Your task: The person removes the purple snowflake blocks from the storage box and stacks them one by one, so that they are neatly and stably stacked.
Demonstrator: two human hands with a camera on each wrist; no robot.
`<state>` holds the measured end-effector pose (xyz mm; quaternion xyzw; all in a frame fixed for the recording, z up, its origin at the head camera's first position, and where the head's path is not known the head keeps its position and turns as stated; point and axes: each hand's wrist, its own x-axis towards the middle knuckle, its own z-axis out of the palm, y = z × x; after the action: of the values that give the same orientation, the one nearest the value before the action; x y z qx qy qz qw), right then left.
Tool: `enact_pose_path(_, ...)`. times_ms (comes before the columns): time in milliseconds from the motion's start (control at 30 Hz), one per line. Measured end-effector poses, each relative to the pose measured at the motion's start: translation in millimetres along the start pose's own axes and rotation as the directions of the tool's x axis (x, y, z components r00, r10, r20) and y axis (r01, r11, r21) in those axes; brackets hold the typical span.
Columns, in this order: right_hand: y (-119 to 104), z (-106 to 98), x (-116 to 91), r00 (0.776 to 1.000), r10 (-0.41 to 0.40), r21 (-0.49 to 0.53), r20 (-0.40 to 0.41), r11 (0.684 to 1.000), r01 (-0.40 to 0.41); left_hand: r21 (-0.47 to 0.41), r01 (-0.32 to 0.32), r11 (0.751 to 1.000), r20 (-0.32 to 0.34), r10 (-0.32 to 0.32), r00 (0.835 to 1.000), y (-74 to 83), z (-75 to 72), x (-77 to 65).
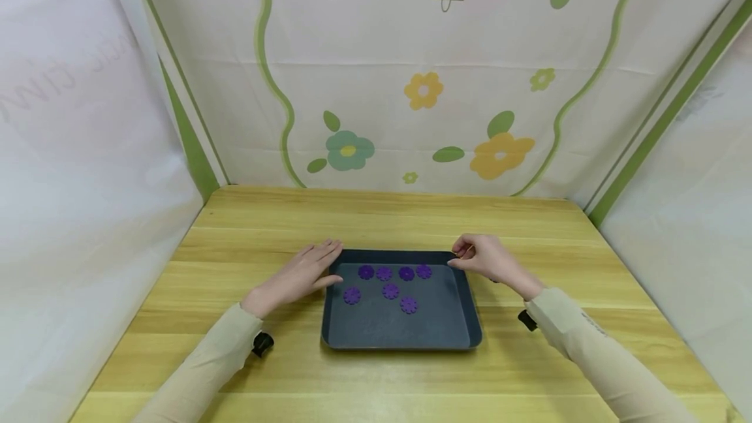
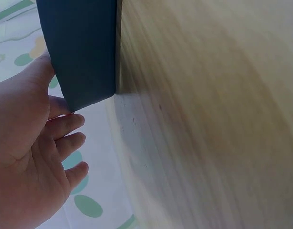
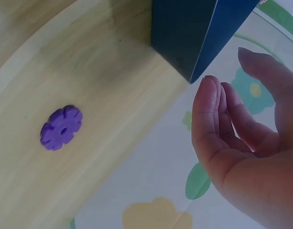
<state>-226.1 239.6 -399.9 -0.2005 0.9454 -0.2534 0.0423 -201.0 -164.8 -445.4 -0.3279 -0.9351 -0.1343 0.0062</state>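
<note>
A dark grey baking tray (image 1: 405,335) lies on the table with several purple notched plastic discs (image 1: 390,290) inside. My left hand (image 1: 302,276) is at its far left corner, fingers extended, with the thumb reaching over the rim. In the left wrist view, that hand's fingertips (image 2: 78,171) are spread by the tray corner (image 2: 84,57). My right hand (image 1: 484,258) is at the far right corner, thumb over the rim. The right wrist view shows its fingers loosely bent, a gap inside them, fingertips (image 3: 207,90) close to the tray corner (image 3: 184,38).
Another purple notched disc (image 3: 61,128) lies on the wooden table (image 1: 376,384) outside the tray, by the right hand. White patterned fabric walls (image 1: 376,83) stand around the table's back and sides. Each wrist wears a small black device (image 1: 262,344).
</note>
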Motion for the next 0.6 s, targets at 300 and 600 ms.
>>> enact_pose_path(300,-11,11,9,0.998,-0.066,-0.010,0.022,0.998,0.066,0.007,0.000,1.000,-0.003,0.000,1.000,-0.1,0.2,-0.1)
enact_pose_path(600,-22,23,14,0.996,-0.081,-0.021,0.043,0.996,0.082,0.013,-0.001,1.000,-0.004,0.001,1.000,-0.4,0.9,0.5)
